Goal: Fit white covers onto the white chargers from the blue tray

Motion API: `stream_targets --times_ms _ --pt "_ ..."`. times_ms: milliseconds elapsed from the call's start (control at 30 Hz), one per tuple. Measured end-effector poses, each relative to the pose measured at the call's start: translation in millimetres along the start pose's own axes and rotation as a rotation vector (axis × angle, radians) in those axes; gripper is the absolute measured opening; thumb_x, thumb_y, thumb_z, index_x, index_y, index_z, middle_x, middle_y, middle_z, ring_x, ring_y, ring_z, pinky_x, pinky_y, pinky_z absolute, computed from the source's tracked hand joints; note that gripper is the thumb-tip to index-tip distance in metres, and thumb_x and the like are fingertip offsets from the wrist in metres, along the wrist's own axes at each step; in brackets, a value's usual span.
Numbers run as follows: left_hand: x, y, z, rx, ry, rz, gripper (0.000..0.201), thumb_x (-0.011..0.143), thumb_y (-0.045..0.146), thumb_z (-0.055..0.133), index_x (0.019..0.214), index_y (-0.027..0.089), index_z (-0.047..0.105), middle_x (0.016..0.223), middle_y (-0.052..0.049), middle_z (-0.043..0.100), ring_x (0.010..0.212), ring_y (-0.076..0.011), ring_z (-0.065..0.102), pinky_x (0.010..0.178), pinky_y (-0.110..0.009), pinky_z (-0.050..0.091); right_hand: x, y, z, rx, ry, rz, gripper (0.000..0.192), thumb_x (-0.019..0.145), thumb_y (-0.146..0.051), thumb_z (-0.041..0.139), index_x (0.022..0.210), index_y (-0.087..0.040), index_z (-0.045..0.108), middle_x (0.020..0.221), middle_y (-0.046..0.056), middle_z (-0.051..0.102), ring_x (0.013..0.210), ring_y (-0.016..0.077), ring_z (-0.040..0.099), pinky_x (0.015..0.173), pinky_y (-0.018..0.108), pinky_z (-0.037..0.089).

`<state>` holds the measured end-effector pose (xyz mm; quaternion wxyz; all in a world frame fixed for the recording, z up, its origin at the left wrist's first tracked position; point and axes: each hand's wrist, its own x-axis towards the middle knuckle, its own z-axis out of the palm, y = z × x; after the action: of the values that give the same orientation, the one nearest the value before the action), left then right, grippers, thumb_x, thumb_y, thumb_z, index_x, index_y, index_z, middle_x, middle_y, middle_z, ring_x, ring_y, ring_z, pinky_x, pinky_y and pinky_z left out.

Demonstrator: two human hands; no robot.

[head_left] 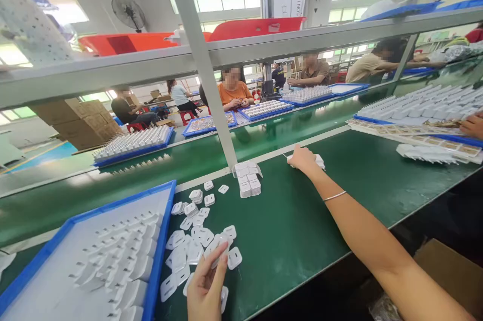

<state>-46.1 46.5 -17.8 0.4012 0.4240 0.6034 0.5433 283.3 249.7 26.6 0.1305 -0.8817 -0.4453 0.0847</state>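
My left hand (pixel 207 281) is at the loose pile of flat white square covers (pixel 186 255), its thumb and index finger pinched on a white cover (pixel 215 262). The hand hides part of the pile. Farther off to the right, my right hand (pixel 303 159) curls over white plug pieces (pixel 320 161) on the green bench; its fingers hide most of them, and a thin tip shows at its left. Between my hands stands a block of stacked white plastic pieces (pixel 249 180). White plug housings with prongs (pixel 132 255) stand in rows at the left.
A blue-rimmed tray (pixel 161 240) borders the pile on the left. A metal post (pixel 215 94) rises behind the stacked block to a shelf (pixel 151 62). At the right are more plug housings (pixel 426 102) and a co-worker's hand (pixel 472 125). People sit beyond the green belt (pixel 264 132).
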Motion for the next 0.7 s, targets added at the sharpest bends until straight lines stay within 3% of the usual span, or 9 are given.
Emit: stream_targets --times_ms 167,300,367,467,567,700 --pt "-5.1 -1.8 2.7 -0.127 0.024 -0.062 0.057 0.068 0.065 0.079 0.105 0.023 0.08 0.126 -0.009 0.074 0.145 -0.0359 0.046 0.126 -0.049 0.03 -29.7 -6.4 -36.0 0.091 0.062 -0.188 0.073 0.088 -0.033 0.071 0.146 -0.001 0.04 0.12 0.024 0.067 0.114 0.0346 0.066 0.096 0.045 0.054" --pt "-9.4 1.0 5.5 -0.237 0.041 -0.076 0.06 0.064 0.065 0.082 0.108 0.024 0.08 0.133 -0.009 0.07 0.147 -0.0374 0.042 0.124 -0.051 0.035 -110.8 -19.1 -46.6 0.262 0.115 -0.485 0.084 0.088 -0.052 0.067 0.154 -0.021 0.027 0.134 0.011 0.064 0.117 0.0222 0.067 0.098 0.03 0.055" --pt "-12.0 0.8 6.3 -0.276 0.035 -0.054 0.06 0.064 0.064 0.082 0.109 0.024 0.079 0.134 -0.01 0.069 0.144 -0.0374 0.046 0.122 -0.05 0.037 -163.9 -19.8 -31.2 0.543 0.159 -0.797 0.087 0.082 -0.047 0.075 0.152 -0.022 0.031 0.134 0.012 0.064 0.122 0.0253 0.065 0.105 0.037 0.053" --pt "-15.6 -1.6 7.6 -0.327 -0.008 -0.005 0.061 0.064 0.062 0.084 0.11 0.022 0.079 0.132 -0.012 0.069 0.137 -0.0373 0.054 0.12 -0.049 0.041 -234.3 -16.5 6.5 0.681 0.263 -1.048 0.077 0.082 -0.035 0.075 0.148 -0.025 0.036 0.139 0.012 0.061 0.125 0.0258 0.064 0.106 0.038 0.055" --pt "-16.3 -2.0 9.7 -0.339 -0.035 -0.001 0.065 0.063 0.058 0.086 0.114 0.018 0.076 0.125 -0.014 0.072 0.126 -0.0363 0.063 0.112 -0.045 0.049 -275.1 -15.9 41.9 0.738 0.29 -1.127 0.076 0.083 -0.027 0.073 0.149 -0.023 0.035 0.136 0.013 0.063 0.121 0.0252 0.066 0.1 0.035 0.059" --pt "-10.9 4.7 11.4 -0.253 -0.087 -0.044 0.063 0.066 0.05 0.085 0.118 0.016 0.072 0.12 -0.014 0.074 0.117 -0.0331 0.068 0.104 -0.042 0.054 -290.3 -17.8 68.1 0.865 0.308 -1.077 0.067 0.089 -0.009 0.057 0.151 -0.025 0.036 0.12 0.01 0.069 0.109 0.0213 0.07 0.093 0.034 0.062"
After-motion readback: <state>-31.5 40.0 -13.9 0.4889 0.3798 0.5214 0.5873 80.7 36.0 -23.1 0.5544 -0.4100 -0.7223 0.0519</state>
